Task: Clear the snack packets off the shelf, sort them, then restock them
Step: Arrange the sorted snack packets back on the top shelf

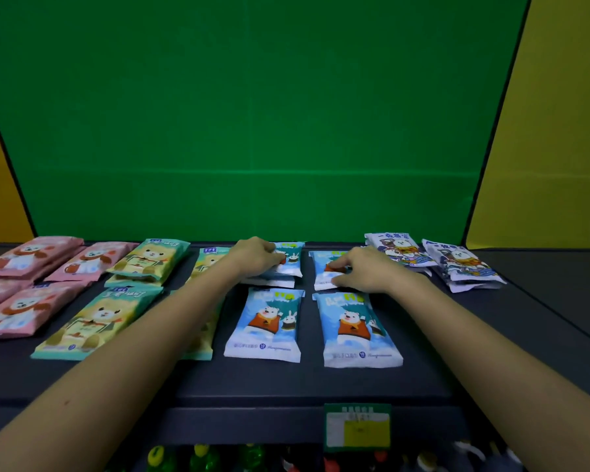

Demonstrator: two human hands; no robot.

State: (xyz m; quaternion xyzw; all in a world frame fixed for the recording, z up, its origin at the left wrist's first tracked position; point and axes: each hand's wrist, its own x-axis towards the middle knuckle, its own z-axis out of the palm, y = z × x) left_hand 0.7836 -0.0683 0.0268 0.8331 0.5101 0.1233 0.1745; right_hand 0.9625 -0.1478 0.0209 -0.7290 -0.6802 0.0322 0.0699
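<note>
Snack packets lie in sorted groups on the dark shelf [286,379]. Two blue bear packets lie at the front, one on the left [266,325] and one on the right [355,330]. Behind them my left hand [256,255] curls over the left edge of a back blue packet [293,260], which lies on another. My right hand [361,269] holds the other back blue packet [322,275], fingers on top and thumb at its near edge. Pink packets [24,308] lie far left, teal-yellow ones [96,321] beside them, and white-and-navy ones [457,264] at the right.
A green panel [252,131] backs the shelf, with yellow walls on both sides. A green and yellow price label [356,427] hangs on the shelf's front edge. Bottle tops [201,456] show on the level below. Bare shelf surface stretches to the right of the white-and-navy packets.
</note>
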